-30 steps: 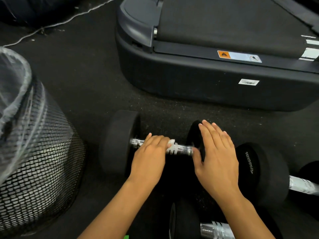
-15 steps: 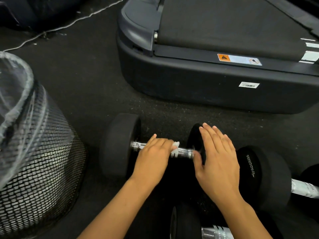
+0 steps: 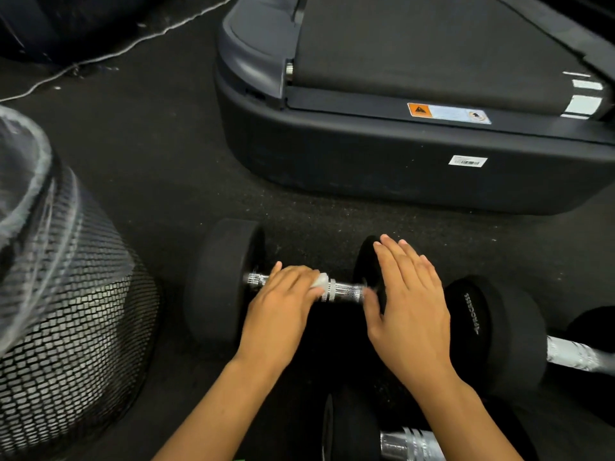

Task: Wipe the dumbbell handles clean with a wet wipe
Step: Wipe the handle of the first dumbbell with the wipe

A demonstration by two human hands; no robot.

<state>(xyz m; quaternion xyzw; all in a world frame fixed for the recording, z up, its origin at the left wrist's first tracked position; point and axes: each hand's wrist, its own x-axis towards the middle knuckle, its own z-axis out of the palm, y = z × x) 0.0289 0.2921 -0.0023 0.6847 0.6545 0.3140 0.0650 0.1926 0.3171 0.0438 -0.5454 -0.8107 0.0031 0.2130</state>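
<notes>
**Steadying a heavy dumbbell while a soft wipe works the chrome bar**

The dumbbell [image 3: 229, 281] lies on its side on the dark floor [image 3: 159, 181], near the front edge of the treadmill base [image 3: 382, 168] and just right of the mesh bin [image 3: 76, 324]. The left hand [image 3: 283, 311] curls its fingers over the handle [image 3: 346, 291], pinching a small white wet wipe [image 3: 320, 281] against the metal; only a scrap of wipe shows past the fingertips. The right hand [image 3: 409, 311] lies flat, fingers straight and close together, palm pressed on the dumbbell's right head.

Judging by the thick rubber heads and steel bar, this thing is heavy and rigid, and on round heads it is likely to roll if pushed along the floor. The flat palm on the head looks like the sensible brake. The ringed chrome is probably slick when wet, so the wipe needs wrapping round the bar rather than dabbing on top. The wipe itself is limp and light, and will bunch or slip out unless pinched firmly.

Two more dumbbells wait: one [image 3: 496, 331] toward the right edge of the floor, another [image 3: 352, 430] nearest the person.
</notes>
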